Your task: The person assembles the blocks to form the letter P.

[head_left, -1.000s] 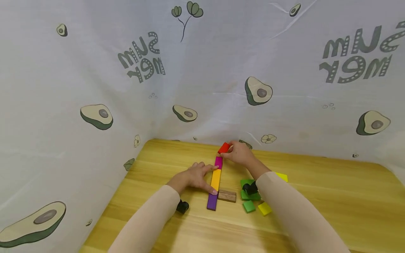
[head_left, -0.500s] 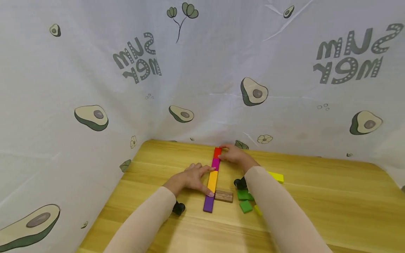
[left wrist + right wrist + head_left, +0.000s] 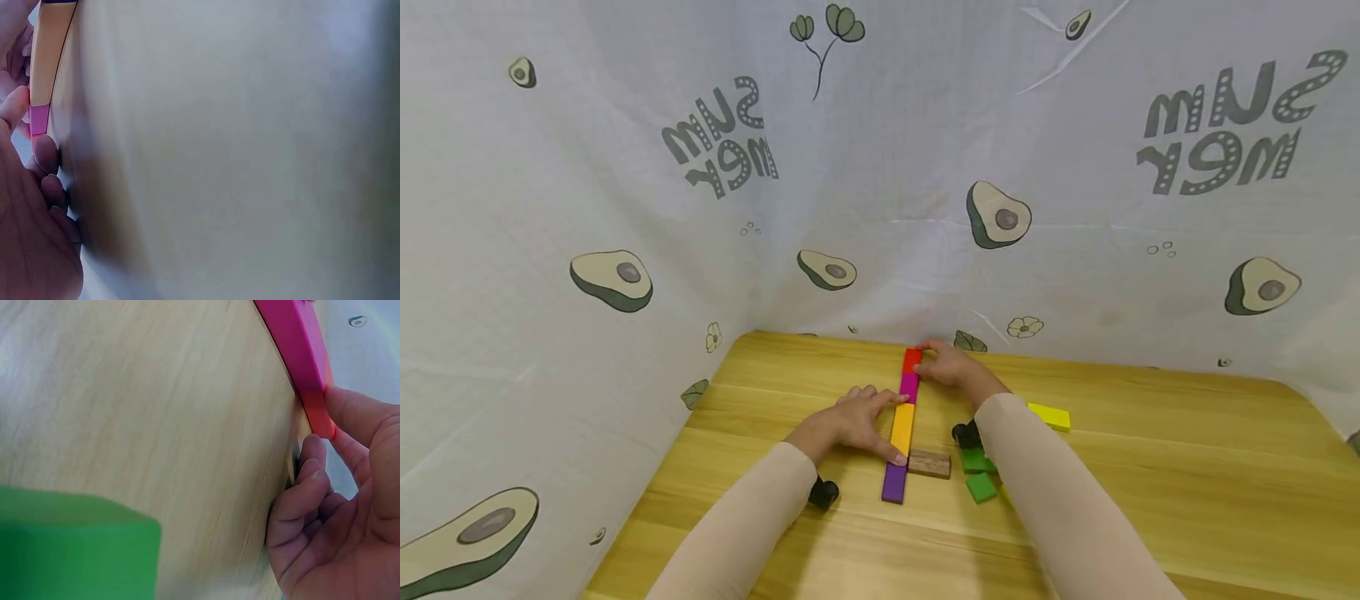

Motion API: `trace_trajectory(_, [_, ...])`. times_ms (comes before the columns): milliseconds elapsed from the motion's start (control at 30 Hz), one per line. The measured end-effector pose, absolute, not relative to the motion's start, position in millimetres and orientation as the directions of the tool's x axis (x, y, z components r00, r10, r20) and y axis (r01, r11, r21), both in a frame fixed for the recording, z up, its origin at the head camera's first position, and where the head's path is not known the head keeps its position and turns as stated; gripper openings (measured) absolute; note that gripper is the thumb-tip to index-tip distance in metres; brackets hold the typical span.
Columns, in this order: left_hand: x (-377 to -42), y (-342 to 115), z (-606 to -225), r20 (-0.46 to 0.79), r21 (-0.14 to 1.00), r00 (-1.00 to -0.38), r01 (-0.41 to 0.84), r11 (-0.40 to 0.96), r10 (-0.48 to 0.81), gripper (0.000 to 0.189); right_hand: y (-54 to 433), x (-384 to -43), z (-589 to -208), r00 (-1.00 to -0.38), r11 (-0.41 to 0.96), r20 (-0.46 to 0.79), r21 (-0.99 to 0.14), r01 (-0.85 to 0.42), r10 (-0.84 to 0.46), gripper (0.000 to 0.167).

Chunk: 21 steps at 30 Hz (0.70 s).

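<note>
A straight row of flat blocks runs away from me on the table: purple (image 3: pixel 893 483), orange (image 3: pixel 902 427), magenta (image 3: pixel 909 387) and red (image 3: pixel 912 360). My left hand (image 3: pixel 853 423) spreads over the row from the left, its thumb tip at the purple-orange joint and index fingertip at the orange-magenta joint. In the left wrist view its other fingers (image 3: pixel 53 187) are bent close to the tabletop. At the far end my right hand (image 3: pixel 951 367) pinches the red block between thumb and index finger; the right wrist view shows the thumb (image 3: pixel 356 412) near the magenta-red joint.
A brown wooden block (image 3: pixel 929 463) lies right of the row. Green blocks (image 3: pixel 981 487) and a yellow block (image 3: pixel 1049 417) lie farther right, partly under the right sleeve (image 3: pixel 1060 500). A printed white cloth (image 3: pixel 895 167) rises behind the table.
The right hand has brought the tilted red block down into line at the row's far end, past the magenta one. The left hand has stayed on the row. The view has shifted slightly.
</note>
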<state>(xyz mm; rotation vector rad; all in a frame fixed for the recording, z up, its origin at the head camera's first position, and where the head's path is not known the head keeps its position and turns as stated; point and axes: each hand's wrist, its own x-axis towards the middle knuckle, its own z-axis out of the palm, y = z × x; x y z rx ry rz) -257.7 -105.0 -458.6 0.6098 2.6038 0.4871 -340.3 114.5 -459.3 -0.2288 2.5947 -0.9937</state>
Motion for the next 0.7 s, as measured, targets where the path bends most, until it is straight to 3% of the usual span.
trace_trajectory(700, [-257.8, -105.0, -460.3, -0.318, 0.414, -0.816, 0.339, 0.845, 0.484, 0.102, 115.5, -337.6, -456.9, -0.924, 0.763, -0.278, -0.646, -0.023, -0.264, 0.05])
